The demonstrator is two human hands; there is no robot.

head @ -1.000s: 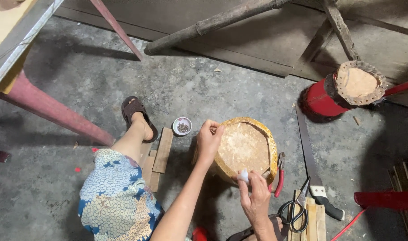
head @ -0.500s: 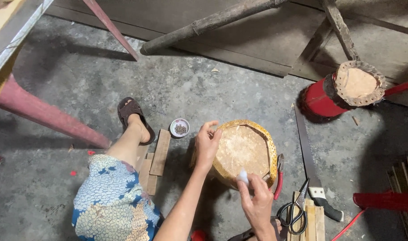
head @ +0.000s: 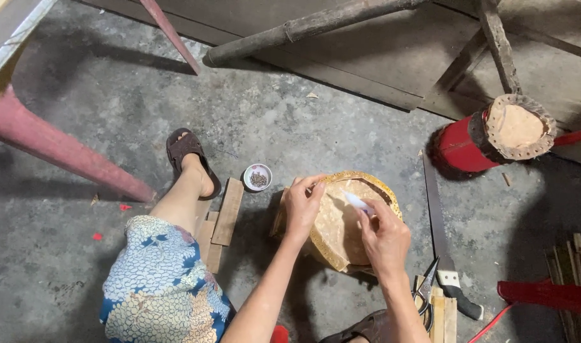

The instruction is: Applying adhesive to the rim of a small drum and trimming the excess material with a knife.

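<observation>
Round drum (head: 335, 222), tan hide face with a yellowish studded rim, tipped on the concrete floor so the skin faces up and toward 10 o'clock. Gripped at its 9 o'clock rim by the left hand (head: 303, 206), fingers curled over the edge. Small white stick (head: 356, 202), thin and pale, pinched in the right hand (head: 384, 238), tip lying on the hide near 1 o'clock of centre.
</observation>
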